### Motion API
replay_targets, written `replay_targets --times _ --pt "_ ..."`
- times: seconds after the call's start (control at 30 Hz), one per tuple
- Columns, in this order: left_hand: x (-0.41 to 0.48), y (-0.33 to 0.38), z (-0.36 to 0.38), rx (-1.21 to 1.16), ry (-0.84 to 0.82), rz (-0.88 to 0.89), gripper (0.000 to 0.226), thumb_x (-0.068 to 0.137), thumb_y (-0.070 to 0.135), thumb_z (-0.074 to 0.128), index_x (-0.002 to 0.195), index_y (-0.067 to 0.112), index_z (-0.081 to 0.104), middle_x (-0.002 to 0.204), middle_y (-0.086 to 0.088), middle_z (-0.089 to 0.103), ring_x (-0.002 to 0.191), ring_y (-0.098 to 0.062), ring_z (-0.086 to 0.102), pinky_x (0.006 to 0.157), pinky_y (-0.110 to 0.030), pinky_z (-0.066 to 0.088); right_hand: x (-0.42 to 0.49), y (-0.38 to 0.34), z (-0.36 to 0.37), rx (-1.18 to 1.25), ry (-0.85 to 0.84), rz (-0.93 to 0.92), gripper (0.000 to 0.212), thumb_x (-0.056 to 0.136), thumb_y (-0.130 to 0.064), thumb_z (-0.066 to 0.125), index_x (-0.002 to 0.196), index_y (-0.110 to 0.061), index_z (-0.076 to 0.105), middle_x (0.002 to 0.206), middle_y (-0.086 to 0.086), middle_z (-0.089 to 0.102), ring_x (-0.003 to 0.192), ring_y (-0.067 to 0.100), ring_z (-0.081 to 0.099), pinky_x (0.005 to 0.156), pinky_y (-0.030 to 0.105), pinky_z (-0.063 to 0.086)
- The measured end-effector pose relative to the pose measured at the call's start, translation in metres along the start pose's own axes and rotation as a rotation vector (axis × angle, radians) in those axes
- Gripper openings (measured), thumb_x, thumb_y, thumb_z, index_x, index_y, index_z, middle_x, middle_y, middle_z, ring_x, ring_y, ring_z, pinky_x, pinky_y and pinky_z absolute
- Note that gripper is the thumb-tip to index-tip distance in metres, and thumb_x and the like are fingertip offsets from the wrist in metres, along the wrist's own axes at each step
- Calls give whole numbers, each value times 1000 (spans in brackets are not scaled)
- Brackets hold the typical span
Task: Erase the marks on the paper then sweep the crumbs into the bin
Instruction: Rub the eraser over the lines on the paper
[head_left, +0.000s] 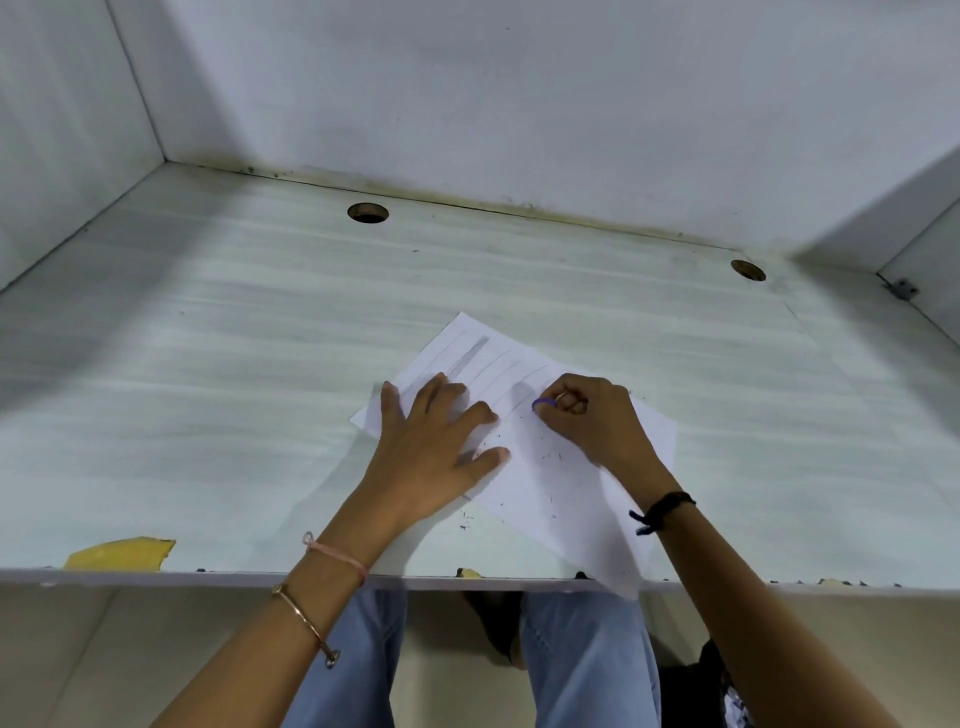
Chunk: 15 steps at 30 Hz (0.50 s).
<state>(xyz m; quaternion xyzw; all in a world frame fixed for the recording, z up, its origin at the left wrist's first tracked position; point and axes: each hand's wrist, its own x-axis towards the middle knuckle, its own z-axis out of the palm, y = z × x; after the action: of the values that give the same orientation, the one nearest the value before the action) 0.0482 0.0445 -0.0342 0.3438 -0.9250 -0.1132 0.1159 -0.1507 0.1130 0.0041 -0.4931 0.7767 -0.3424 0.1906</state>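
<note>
A white sheet of paper (566, 483) lies slanted on the desk, its near corner hanging over the front edge. Grey pencil lines and a darker shaded stripe (470, 353) mark its far half. My left hand (434, 441) presses flat on the paper's left part, fingers spread. My right hand (587, 415) pinches a small purple eraser (543, 404) against the paper near the lines. Dark eraser crumbs (550, 470) are scattered over the paper's middle, and a few (464, 521) lie on the desk beside its left edge. No bin is in view.
The pale desk (234, 389) sits in a white-walled cubicle, with two round cable holes (368, 212) (748, 270) at the back. The front edge is chipped, showing a yellow patch (122, 553). My knees in blue jeans (587, 660) are under the desk.
</note>
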Motion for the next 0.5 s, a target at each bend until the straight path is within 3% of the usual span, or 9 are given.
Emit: replay_targets --times 0.07,0.1,0.2,0.3,0.5 --pt "7 7 4 -4 31 40 82 75 85 18 131 31 43 151 3 30 148 -17 4 113 -63 -1 -5 0 -1 15 4 11 8 80 -14 69 74 -10 66 46 -12 45 41 2 41 37 14 34" --pt "10 12 7 -17 9 37 87 73 88 21 136 31 39 156 2 22 149 -15 -3 113 -62 -7 -7 -2 -2 13 12 6 7 80 -14 70 75 -10 67 49 -11 46 42 2 41 39 13 34" --pt "14 20 13 22 -99 -7 96 71 89 18 151 37 7 161 5 -11 146 -13 -20 111 -61 -18 -17 -11 5 -8 -41 -56 5 79 -11 69 75 -10 67 57 4 56 47 2 43 48 11 36" --pt "14 19 18 74 -115 -11 102 68 91 10 152 36 -7 160 6 -19 145 -13 -22 110 -63 -18 -29 -19 13 -76 -185 -154 3 77 -9 67 77 -12 67 65 10 63 53 4 46 53 16 38" --pt "13 17 17 37 -125 -7 98 71 91 13 151 39 -11 158 8 -23 143 -12 -27 110 -62 -18 13 -1 -18 -109 38 -11 5 79 -11 67 75 -10 69 49 -6 49 41 4 40 46 15 35"
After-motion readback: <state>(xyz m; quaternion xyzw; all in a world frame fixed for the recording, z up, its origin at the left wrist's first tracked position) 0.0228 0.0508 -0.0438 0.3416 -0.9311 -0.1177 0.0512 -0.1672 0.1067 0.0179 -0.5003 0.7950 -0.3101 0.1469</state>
